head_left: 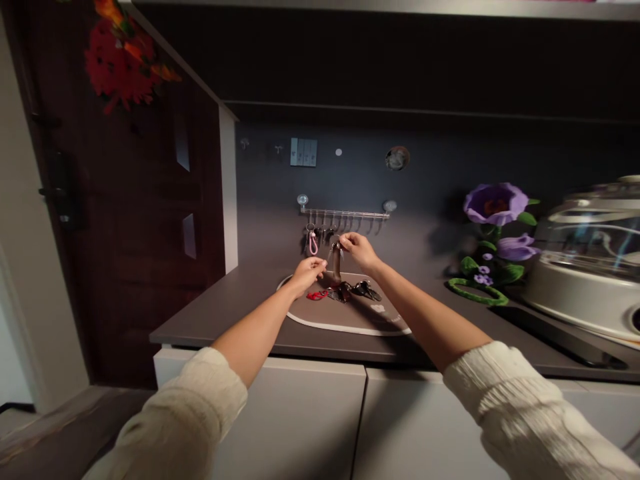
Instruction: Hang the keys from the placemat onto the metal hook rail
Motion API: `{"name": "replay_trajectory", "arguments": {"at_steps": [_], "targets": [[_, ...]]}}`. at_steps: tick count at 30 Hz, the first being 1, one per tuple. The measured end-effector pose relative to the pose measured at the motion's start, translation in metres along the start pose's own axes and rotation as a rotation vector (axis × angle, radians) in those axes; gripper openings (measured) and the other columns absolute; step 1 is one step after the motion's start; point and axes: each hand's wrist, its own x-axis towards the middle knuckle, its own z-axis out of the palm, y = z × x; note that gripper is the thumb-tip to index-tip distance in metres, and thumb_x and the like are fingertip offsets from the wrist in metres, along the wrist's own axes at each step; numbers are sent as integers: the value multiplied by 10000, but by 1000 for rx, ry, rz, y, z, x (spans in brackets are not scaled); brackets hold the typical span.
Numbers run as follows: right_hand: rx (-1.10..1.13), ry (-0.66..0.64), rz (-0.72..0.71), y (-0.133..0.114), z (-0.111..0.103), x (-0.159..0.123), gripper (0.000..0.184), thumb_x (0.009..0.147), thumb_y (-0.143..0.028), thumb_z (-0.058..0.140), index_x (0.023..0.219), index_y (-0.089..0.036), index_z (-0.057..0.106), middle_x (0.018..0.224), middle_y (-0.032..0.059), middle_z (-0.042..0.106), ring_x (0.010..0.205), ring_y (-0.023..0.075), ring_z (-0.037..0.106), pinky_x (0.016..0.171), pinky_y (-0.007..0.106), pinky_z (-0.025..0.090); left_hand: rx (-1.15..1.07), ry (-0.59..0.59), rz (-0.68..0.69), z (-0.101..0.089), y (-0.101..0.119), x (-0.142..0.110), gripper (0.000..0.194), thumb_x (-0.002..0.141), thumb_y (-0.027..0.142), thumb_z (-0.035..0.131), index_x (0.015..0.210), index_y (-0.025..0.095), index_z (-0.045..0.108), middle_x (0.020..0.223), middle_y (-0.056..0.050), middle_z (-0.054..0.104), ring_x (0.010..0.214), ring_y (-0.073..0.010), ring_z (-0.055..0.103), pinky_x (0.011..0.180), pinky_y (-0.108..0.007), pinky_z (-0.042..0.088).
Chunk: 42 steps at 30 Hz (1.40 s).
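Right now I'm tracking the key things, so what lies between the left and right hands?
In the head view, a brown strap-like piece hangs between the left hand and the right hand.

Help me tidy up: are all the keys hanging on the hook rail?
No: some keys lie on the brown mat, below the hook rail.
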Motion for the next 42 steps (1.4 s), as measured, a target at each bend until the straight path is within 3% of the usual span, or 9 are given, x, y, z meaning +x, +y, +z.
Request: {"name": "replay_trajectory", "arguments": {"at_steps": [4,8,11,22,32,42], "targets": [[70,7,78,-1,-4,7,245,674,-394,557,635,-167,475,560,-38,462,502,65,379,519,210,322,206,54,75,1,-3,-2,281,781,382,472,686,131,559,584,5,539,500,-74,439,513,-208,326],[113,105,189,0,-8,16,173,689,-302,524,612,-169,446,544,-39,456,437,46,351,448,183,293,505,117,193,0,-6,-2,345,801,393,412,600,147,547,531,12,510,517,-98,435,539,-230,294],[148,186,234,4,-10,28,128,693,-248,499,610,-171,439,517,-45,441,413,47,357,426,178,304,610,135,220,0,-9,-2,364,808,387,394,580,153,554,535,4,521,537,-108,446,554,-234,285],[38,444,275,31,6,72,148,717,-269,524,616,-159,524,467,-18,471,445,89,452,449,206,398,665,214,212,1,-12,2,374,816,374,383,547,159,529,528,-1,499,539,-112,424,547,-236,253],[-83,616,310,55,13,85,160,711,-250,500,648,-144,601,483,3,519,481,110,494,491,213,405,661,222,196,0,-14,4,372,815,377,383,537,166,513,520,1,489,529,-113,411,543,-240,242],[-106,573,267,67,11,75,191,696,-299,474,683,-152,596,500,-15,522,488,99,478,530,204,414,637,232,190,0,-14,5,367,808,371,392,525,166,504,506,11,467,530,-111,407,543,-237,249]]}}
